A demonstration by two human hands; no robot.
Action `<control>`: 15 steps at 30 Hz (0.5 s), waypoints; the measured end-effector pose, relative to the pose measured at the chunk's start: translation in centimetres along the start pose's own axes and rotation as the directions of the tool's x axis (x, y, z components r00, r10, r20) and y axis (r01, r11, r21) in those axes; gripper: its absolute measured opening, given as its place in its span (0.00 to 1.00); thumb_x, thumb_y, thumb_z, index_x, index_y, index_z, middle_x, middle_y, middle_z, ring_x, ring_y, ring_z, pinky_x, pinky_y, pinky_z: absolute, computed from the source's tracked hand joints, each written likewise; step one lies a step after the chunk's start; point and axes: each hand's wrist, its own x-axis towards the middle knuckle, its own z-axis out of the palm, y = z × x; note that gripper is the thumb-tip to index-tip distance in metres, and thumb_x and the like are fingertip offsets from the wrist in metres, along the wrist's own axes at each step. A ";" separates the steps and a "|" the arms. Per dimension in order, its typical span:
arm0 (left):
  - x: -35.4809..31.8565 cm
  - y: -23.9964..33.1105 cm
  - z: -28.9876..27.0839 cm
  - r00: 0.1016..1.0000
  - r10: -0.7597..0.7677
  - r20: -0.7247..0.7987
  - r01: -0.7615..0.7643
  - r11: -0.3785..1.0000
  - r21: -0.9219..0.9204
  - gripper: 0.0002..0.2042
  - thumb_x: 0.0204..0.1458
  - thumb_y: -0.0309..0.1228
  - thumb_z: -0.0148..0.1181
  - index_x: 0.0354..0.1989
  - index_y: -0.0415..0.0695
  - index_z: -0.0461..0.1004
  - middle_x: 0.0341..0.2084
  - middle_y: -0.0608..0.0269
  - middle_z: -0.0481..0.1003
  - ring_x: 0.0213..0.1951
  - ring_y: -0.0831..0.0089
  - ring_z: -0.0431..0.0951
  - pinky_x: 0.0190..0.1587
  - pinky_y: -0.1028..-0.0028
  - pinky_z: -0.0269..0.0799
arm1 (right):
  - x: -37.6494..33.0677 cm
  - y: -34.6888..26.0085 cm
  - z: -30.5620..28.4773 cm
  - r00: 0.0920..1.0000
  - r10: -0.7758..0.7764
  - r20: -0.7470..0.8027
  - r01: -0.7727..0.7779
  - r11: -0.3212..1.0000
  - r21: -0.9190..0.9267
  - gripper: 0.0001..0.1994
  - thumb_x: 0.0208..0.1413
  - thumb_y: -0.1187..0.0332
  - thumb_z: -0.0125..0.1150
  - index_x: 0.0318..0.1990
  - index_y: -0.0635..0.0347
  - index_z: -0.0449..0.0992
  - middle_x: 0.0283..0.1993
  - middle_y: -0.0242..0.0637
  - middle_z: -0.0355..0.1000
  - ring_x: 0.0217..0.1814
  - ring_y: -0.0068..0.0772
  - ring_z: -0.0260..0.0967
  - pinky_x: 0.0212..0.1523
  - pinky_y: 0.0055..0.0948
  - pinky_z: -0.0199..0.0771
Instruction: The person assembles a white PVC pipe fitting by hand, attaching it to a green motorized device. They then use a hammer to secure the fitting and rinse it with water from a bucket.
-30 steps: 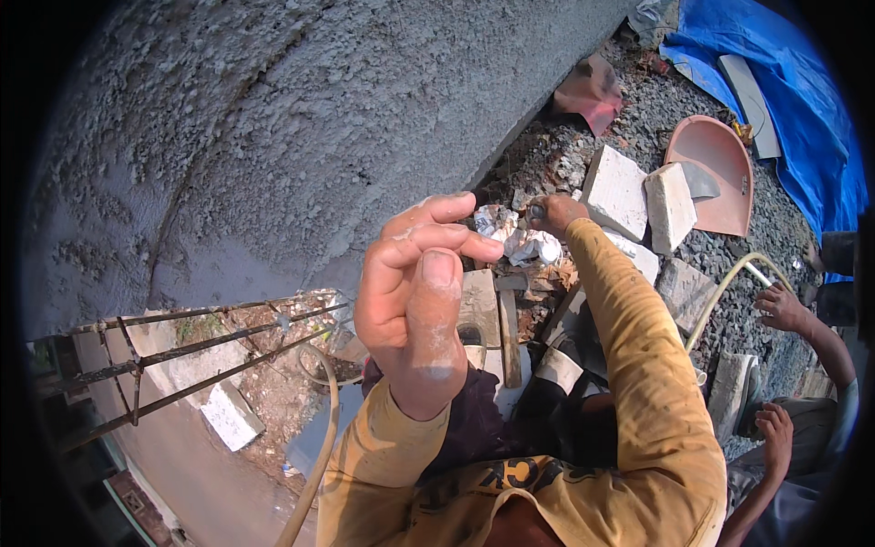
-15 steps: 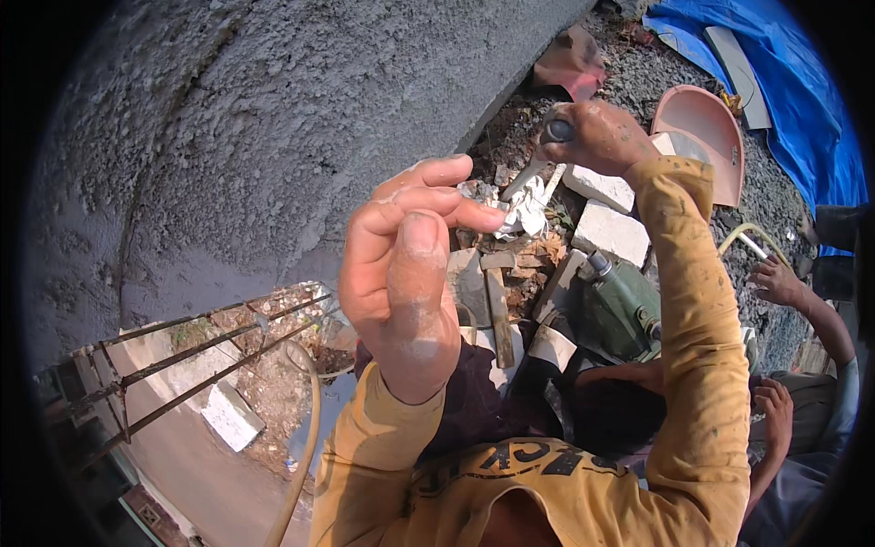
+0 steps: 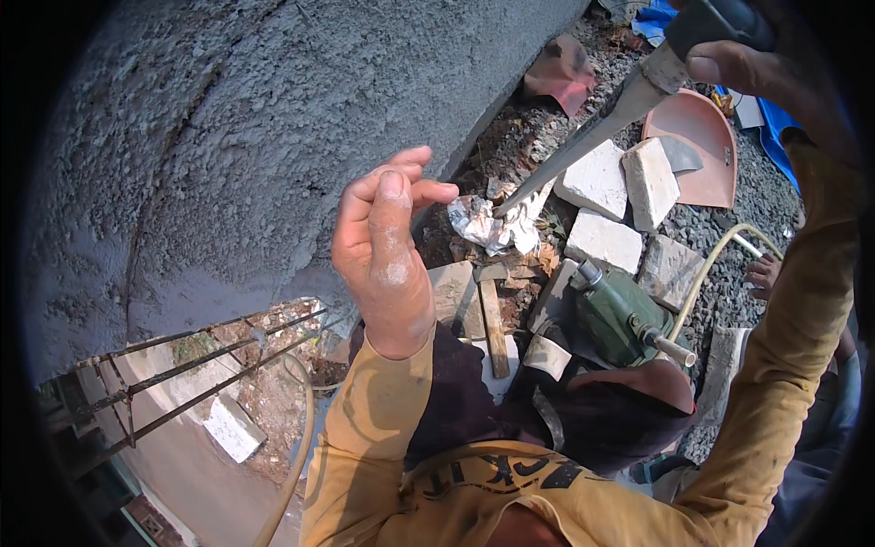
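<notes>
My left hand (image 3: 387,260) is raised before the rough grey plastered wall (image 3: 273,118). Its fingers are loosely bent, apart from the thumb, with nothing in them. At the upper right, my right hand (image 3: 766,77) is closed round the dark handle of a tool (image 3: 592,137) with a long, tapering grey blade; its exact kind is unclear. The blade slants down left, its tip over a crumpled white wrapper (image 3: 492,228); I cannot tell whether they touch. Below lies a wooden-handled hammer (image 3: 494,328), next to a green tool-like body with metal fittings (image 3: 615,314).
Pale blocks (image 3: 592,178) lie on the rubble beside a pink basin (image 3: 702,137). A yellowish hose (image 3: 725,242) curves near another person's hand (image 3: 764,273). Rusty rebar (image 3: 187,369) juts out at lower left, above a paved strip. A blue tarp (image 3: 779,137) shows at upper right.
My right hand has swung up and right, towards me, bringing the tool's long blade into view. My left hand has drawn slightly down and left, still empty. The view has shifted a little.
</notes>
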 end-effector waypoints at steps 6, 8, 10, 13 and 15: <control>-1.0 1.3 0.1 0.993 0.091 0.071 -0.090 0.996 -0.018 0.10 0.58 0.28 0.43 0.39 0.34 0.68 0.40 0.43 0.71 0.36 0.67 0.77 0.47 0.67 0.70 | 4.5 14.2 17.0 0.939 0.200 0.281 -0.046 0.880 -0.474 0.23 0.45 0.51 0.63 0.44 0.58 0.75 0.39 0.46 0.75 0.45 0.47 0.72 0.46 0.41 0.71; -1.9 1.9 0.8 0.985 0.113 0.131 -0.107 0.993 -0.047 0.10 0.58 0.28 0.43 0.39 0.34 0.68 0.37 0.42 0.72 0.41 0.65 0.75 0.49 0.65 0.68 | 2.5 24.1 25.3 0.914 0.329 0.236 -0.163 0.833 -0.529 0.21 0.43 0.54 0.64 0.45 0.48 0.75 0.38 0.46 0.75 0.43 0.48 0.72 0.48 0.42 0.70; -2.5 2.0 0.5 0.967 0.197 0.161 -0.201 0.980 0.008 0.10 0.57 0.28 0.43 0.39 0.34 0.68 0.36 0.42 0.73 0.46 0.63 0.73 0.52 0.63 0.65 | 3.6 25.7 26.6 0.922 0.343 0.181 -0.248 0.881 -0.404 0.20 0.43 0.53 0.65 0.43 0.51 0.76 0.39 0.45 0.75 0.43 0.47 0.73 0.46 0.41 0.71; -2.3 2.2 0.2 0.987 0.132 0.086 -0.137 0.989 0.050 0.10 0.57 0.28 0.43 0.39 0.34 0.68 0.36 0.43 0.73 0.47 0.63 0.72 0.53 0.63 0.65 | 4.4 21.8 22.9 0.929 0.255 0.268 -0.130 0.903 -0.408 0.16 0.43 0.57 0.65 0.38 0.52 0.77 0.35 0.43 0.76 0.42 0.47 0.73 0.44 0.40 0.71; -1.7 0.8 0.2 0.992 0.103 0.071 -0.105 0.994 0.026 0.10 0.58 0.28 0.43 0.38 0.33 0.68 0.39 0.43 0.72 0.40 0.66 0.76 0.51 0.65 0.66 | 4.1 16.5 16.8 0.948 0.140 0.286 -0.006 0.906 -0.424 0.16 0.41 0.58 0.65 0.37 0.54 0.76 0.34 0.45 0.75 0.40 0.48 0.73 0.42 0.41 0.71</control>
